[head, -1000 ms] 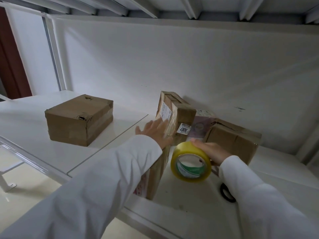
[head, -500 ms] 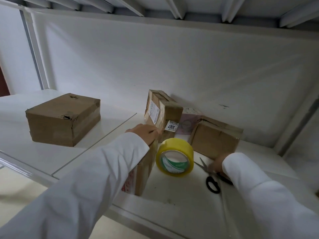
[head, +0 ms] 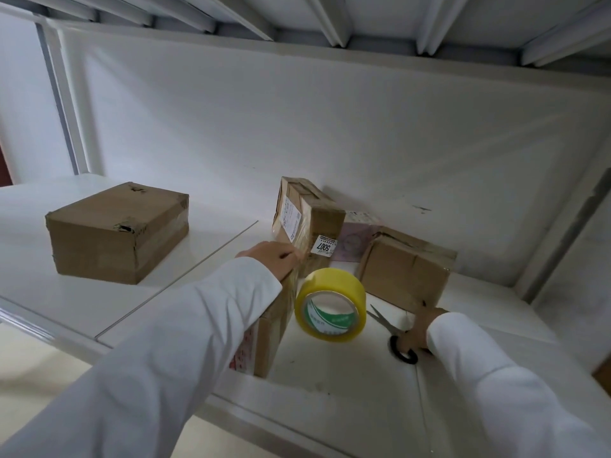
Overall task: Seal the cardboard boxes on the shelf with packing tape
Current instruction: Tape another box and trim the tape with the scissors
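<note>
Yellow packing tape (head: 330,305) stands on its edge near the front of the white shelf (head: 330,375), its open core facing me, leaning against or just beside the long cardboard box (head: 271,325) that I am working on. I read that upright stance as a parking spot: the roll stays within reach while both hands are busy.

My left hand (head: 272,261) rests on the top of that long box, fingers pressed together and curled down over its far end, which looks like holding a fresh strip flat or steadying the box. The box's long axis runs from the shelf's front edge toward the back wall, one short end pointing at me.

My right hand (head: 421,328) is down on the shelf to the right of the roll, gripping the black handles of the scissors (head: 393,332). The blades point away from the hand toward the tape roll, lying flat along the shelf. I cannot tell exactly how the fingers sit in the loops, since the sleeve hides most of them. My guess is the cut comes next.

Behind the roll, a labelled box (head: 307,219) stands tilted near the back wall, with a squat box (head: 406,272) to its right. A taped box (head: 119,231) sits well apart toward the shelf's left end, apparently finished.
</note>
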